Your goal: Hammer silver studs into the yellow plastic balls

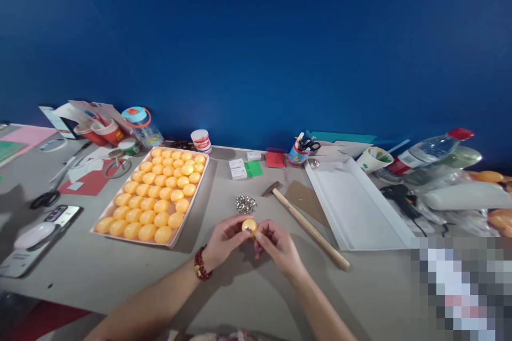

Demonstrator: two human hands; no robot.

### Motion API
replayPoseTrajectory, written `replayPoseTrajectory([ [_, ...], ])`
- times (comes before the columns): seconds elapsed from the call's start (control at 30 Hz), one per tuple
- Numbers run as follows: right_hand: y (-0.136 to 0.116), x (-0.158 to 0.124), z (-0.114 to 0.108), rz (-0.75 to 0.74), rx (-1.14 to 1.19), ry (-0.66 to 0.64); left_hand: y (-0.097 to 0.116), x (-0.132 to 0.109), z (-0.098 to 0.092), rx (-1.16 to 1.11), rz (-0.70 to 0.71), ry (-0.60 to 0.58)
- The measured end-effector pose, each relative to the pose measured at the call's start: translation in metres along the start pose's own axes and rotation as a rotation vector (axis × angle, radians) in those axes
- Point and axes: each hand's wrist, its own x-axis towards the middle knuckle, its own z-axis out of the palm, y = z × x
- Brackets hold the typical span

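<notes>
An orange ping-pong ball (250, 224) is held between thumb and fingers of my left hand (223, 242), which wears a dark red bead bracelet. Against the ball's lower front, by the left thumb, shows a small shiny metal piece (248, 230). My right hand (278, 248) is closed, its thumb and fingertips at the ball's right side; whether they also pinch something small is hidden. Just beyond the hands lies a heap of small silvery metal pieces (245, 204). To the left, rows of similar balls fill a white tray (172, 242).
A wooden-handled hammer (312, 229) lies right of my hands, partly over brown sandpaper-like sheet (306, 200). Further right are a white tray (360, 208), a glue gun (404, 202) and a plastic bottle (428, 152). Small white boxes (238, 169) stand behind; black scissors (46, 200) lie left.
</notes>
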Motion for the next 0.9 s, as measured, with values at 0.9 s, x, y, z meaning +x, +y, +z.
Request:
replayPoseTrajectory([
  [0.9,-0.0066,0.0009,0.0,0.03,-0.055,-0.001,0.0015,-0.0003,0.0017,0.055,-0.007,0.023],
])
